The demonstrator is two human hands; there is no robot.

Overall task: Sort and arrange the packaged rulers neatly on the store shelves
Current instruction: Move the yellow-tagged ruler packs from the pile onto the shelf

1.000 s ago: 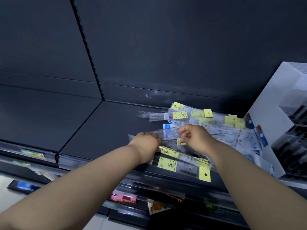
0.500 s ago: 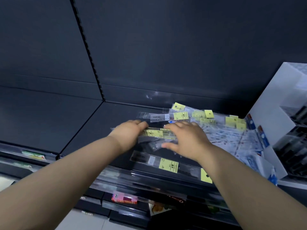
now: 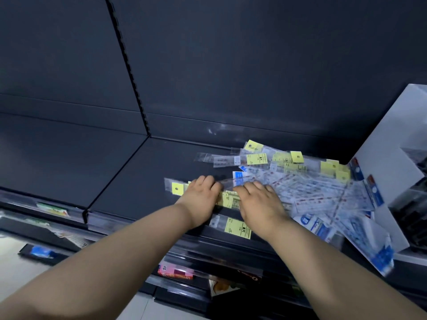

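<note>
A dark matte shelf (image 3: 138,181) runs beneath a matching back panel (image 3: 254,65), with a slotted upright (image 3: 129,72) meeting the seam between two shelf sections. Both hands rest on one yellow-labelled packaged ruler (image 3: 227,198) lying crosswise mid-shelf. The left hand (image 3: 201,199) bends its fingers over the pack; whether its grip pinches it I cannot tell. The right hand (image 3: 261,204) lies flat with a slack grip, fingers spread, pressing the pack's other end. Another packaged ruler (image 3: 235,227) sits at the shelf's front edge, just beside the wrists. A loose heap of packaged rulers (image 3: 312,185) spreads rightward against a white display box (image 3: 381,144). Lower shelves hold a pink box (image 3: 175,272); pale floor (image 3: 13,273) shows at lower left.
</note>
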